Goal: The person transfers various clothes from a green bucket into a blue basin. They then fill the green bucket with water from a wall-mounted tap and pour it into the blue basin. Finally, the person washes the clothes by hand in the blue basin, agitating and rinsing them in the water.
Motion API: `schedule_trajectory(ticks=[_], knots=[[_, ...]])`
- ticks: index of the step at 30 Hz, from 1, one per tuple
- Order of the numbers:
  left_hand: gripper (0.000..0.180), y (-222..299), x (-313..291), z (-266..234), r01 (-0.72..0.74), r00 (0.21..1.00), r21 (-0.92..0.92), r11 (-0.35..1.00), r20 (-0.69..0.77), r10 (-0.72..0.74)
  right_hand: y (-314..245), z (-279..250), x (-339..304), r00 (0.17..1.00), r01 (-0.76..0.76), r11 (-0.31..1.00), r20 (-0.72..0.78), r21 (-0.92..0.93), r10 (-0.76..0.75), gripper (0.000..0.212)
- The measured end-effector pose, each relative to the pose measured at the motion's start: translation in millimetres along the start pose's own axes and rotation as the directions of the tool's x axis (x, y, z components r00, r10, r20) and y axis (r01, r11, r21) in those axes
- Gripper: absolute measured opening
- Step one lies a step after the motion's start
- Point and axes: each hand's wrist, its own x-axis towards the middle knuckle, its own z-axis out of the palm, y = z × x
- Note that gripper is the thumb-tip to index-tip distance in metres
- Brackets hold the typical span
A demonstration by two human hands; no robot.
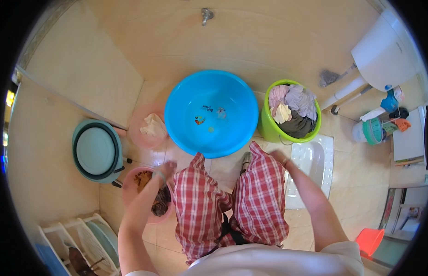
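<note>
At the lower left of the frame, a white rack (pixel 96 241) is being seen, and above it a teal collapsible basin (pixel 96 152) is being leaned by the wall, its flat face turned toward the camera. Right of these, a lower pink basin (pixel 128 188) is opening upward; a brown cloth (pixel 142 179) and a dark striped cloth (pixel 161 202) are being contained in it, the striped one's long axis running roughly up and down the frame. Above, an upper pink basin (pixel 138 131) is being occupied by a pale cloth (pixel 154 125). The left grip (pixel 167 167) is being held near the lower pink basin's upper right rim; it is being blurred, so whether its fingers are apart or together cannot be told. At upper centre, a round blue tub (pixel 211 99) is facing upward, with no marked long axis. Beside it on the right, a green bucket (pixel 268 126) is being filled by heaped clothes (pixel 292 110), its mouth pointing toward the camera. Below the bucket, the right grip (pixel 278 156) is being partly hidden by the checked trousers (pixel 264 193); its closure cannot be told. Farther right, a white squat toilet (pixel 317 165) is lying nearly lengthwise up the frame.
</note>
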Motion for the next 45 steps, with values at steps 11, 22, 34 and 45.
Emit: schedule_trajectory(ticks=[11,22,34,45], knots=[[0.046,240,-42,109,-0.236,0.949,-0.553,0.799,0.046,0.313,-77,-237,38,0.901,0.147,0.494,-0.322,0.857,0.291,0.031],[0.047,231,-13,78,-0.178,0.953,-0.805,0.566,0.002,0.303,-79,-365,102,0.738,0.420,0.306,-0.518,0.854,0.433,0.036],[0.049,229,-32,18,-0.289,0.926,-0.888,0.357,-0.165,0.340,-220,-541,87,0.406,0.209,0.938,-0.897,0.277,0.174,0.045],[0.050,232,-24,1,-0.334,0.843,-0.915,0.228,-0.182,0.507,-207,-535,88,0.326,0.509,0.848,-0.945,0.146,-0.034,0.032]])
